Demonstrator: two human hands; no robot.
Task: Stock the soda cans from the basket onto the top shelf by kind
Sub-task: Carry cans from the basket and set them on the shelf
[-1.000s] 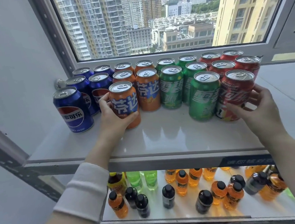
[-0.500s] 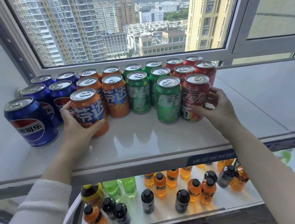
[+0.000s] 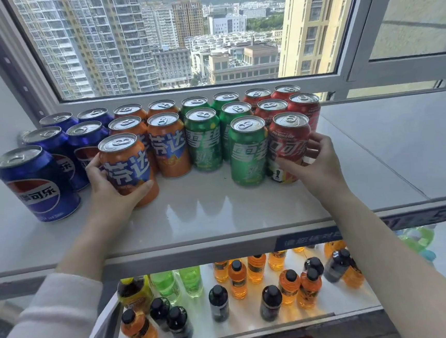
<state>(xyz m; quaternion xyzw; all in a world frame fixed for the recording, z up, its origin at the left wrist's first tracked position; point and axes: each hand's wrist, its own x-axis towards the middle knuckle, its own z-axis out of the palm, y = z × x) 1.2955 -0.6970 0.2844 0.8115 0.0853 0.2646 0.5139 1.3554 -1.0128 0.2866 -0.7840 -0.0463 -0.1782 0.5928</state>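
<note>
Soda cans stand in colour groups on the white top shelf [image 3: 207,218]: blue at the left, then orange, green and red. My left hand [image 3: 110,186] grips the front orange can [image 3: 127,163], which stands on the shelf. My right hand [image 3: 316,166] is curled round the front red can [image 3: 288,141], which stands beside the front green can [image 3: 247,150]. A lone blue can [image 3: 37,185] stands nearest at the far left. No basket is in view.
A window frame [image 3: 209,91] runs directly behind the cans. The shelf surface continues bare to the right [image 3: 389,140]. A lower shelf [image 3: 257,325] holds several orange, green and dark bottles.
Both hands keep hold of the same two cans, which still stand in the same places in the front row. The view has shifted slightly.
</note>
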